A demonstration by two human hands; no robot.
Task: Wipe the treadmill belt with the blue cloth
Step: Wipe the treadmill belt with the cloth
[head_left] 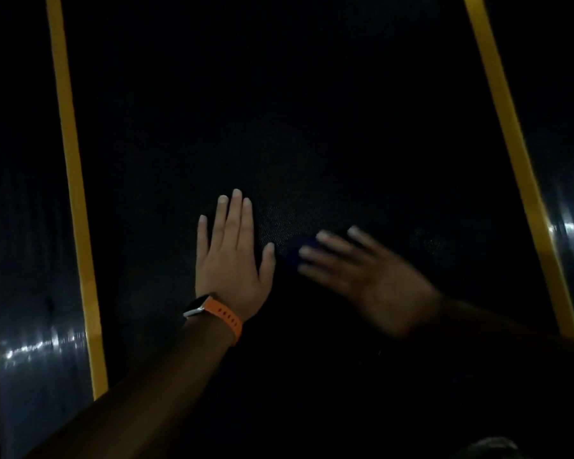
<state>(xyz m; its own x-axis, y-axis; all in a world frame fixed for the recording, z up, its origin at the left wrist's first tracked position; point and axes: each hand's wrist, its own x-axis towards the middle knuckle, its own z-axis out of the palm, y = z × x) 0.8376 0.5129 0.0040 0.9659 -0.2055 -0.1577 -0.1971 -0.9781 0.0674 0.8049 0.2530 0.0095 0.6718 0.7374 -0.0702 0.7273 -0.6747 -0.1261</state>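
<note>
Nearest to me, both forearms reach forward from the bottom edge onto the dark treadmill belt (312, 111). On my left wrist sits a watch (198, 305) with an orange strap (227, 318). My left hand (231, 256) lies flat on the belt, palm down, fingers straight and close together, thumb set off to the right; it grips nothing. My right hand (362, 270) is just beside it, smeared by blur, fingers spread and pointing up and to the left. Under those fingertips I can make out a small patch of the blue cloth (304, 251), between the two hands and close to my left thumb. That hand appears to press down on the cloth rather than close around it, but with the blur I cannot tell for certain how it holds it. The two hands are near each other, not touching.

Outward from there, the belt is black with a fine woven texture that catches a little light just above the cloth. A yellow stripe (70, 180) runs along its left edge and a second yellow stripe (514, 154) along its right edge, the two converging towards the top. Beyond each stripe lies a dark glossy side rail (30, 326) with streaks of reflected light. Everything else is very dim. I can read no writing or brand anywhere.
</note>
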